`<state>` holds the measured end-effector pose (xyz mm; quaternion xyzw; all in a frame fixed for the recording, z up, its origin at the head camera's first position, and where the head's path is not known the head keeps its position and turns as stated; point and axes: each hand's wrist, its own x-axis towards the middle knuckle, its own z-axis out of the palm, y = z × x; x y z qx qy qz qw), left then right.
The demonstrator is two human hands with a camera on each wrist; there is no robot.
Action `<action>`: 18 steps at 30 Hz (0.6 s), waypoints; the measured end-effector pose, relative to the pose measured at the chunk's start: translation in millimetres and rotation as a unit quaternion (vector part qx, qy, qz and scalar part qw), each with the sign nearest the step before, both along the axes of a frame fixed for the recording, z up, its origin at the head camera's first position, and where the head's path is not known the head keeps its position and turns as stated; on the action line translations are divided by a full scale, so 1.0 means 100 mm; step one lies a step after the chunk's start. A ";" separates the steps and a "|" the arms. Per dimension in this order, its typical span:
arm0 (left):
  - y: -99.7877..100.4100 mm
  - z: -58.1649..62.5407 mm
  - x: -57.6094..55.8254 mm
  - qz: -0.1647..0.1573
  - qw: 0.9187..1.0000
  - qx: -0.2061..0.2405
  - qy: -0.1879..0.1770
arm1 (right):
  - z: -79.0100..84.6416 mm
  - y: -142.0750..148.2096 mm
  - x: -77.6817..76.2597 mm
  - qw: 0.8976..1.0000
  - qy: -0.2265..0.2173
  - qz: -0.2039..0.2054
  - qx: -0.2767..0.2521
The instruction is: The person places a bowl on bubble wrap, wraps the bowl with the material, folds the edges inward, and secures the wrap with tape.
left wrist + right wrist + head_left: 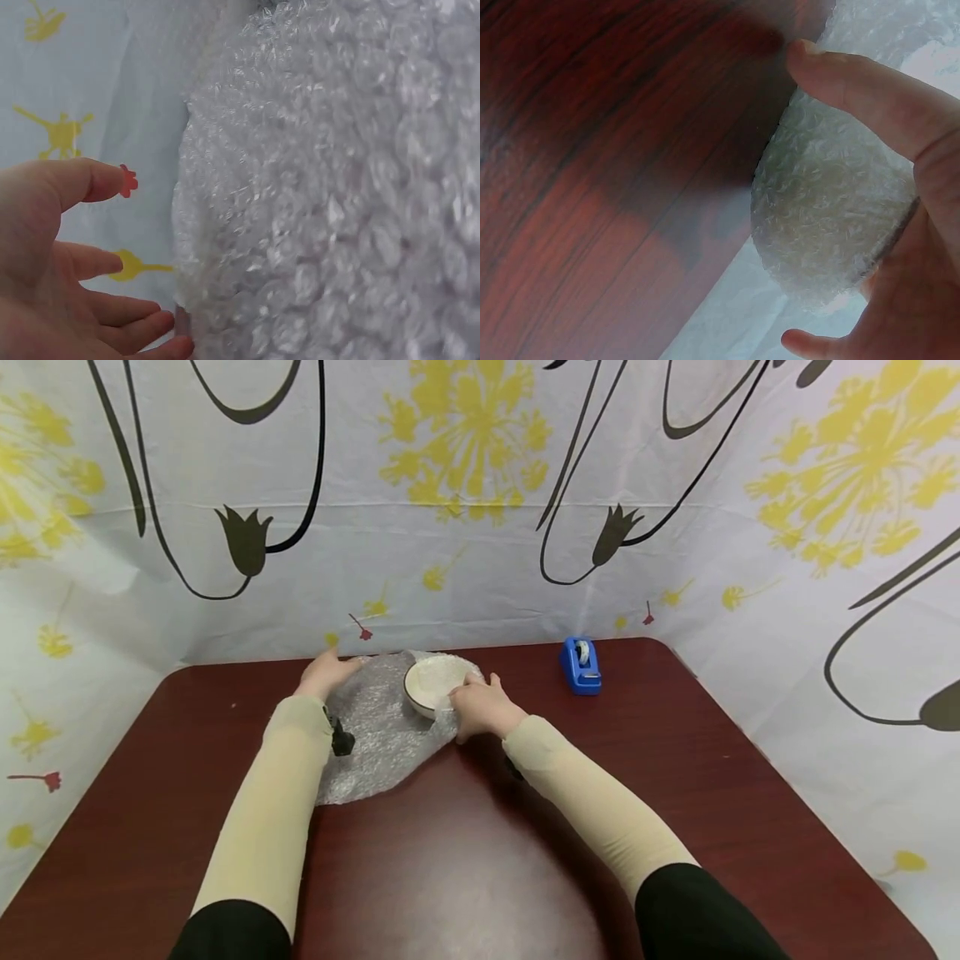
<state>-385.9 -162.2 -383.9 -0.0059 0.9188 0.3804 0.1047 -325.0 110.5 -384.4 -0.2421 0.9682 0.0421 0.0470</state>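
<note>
A cream bowl with a dark rim point(437, 681) sits tilted on a sheet of bubble wrap point(375, 727) at the far side of the table. At the bowl's right side, my right hand point(483, 707) holds a raised part of the wrap against it. The right wrist view shows the wrapped side of the bowl point(825, 202) between the thumb and fingers of that hand. My left hand point(327, 673) is by the sheet's far left edge. Its fingers point(124, 315) are spread and relaxed next to the wrap, gripping nothing.
A blue tape dispenser point(581, 667) stands at the back right of the dark red-brown table point(450, 877). Behind the table's back edge hangs a white sheet point(450, 585) with flower prints, continuing along both sides.
</note>
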 end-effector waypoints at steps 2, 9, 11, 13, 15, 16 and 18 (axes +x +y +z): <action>0.00 -0.02 -0.01 0.006 1.000 0.018 -0.013 | -0.01 0.00 0.01 1.000 0.002 -0.001 0.002; 0.04 -0.06 -0.01 0.072 0.994 0.075 -0.029 | -0.03 0.00 0.02 1.000 0.011 -0.001 -0.001; 0.03 -0.08 -0.03 0.089 0.990 0.099 -0.039 | -0.03 0.00 0.02 1.000 0.010 0.001 -0.005; 0.02 -0.09 -0.05 0.099 0.987 0.119 -0.048 | -0.04 -0.01 0.02 1.000 0.011 0.003 -0.005; 0.02 -0.11 -0.08 0.101 0.984 0.139 -0.051 | -0.04 -0.01 0.01 1.000 0.014 0.004 -0.003; 0.01 -0.11 -0.09 0.100 0.983 0.148 -0.049 | -0.05 -0.01 0.01 1.000 0.017 0.003 -0.001; 0.01 -0.11 -0.11 0.097 0.980 0.167 -0.047 | -0.05 0.00 0.00 1.000 0.020 0.002 0.001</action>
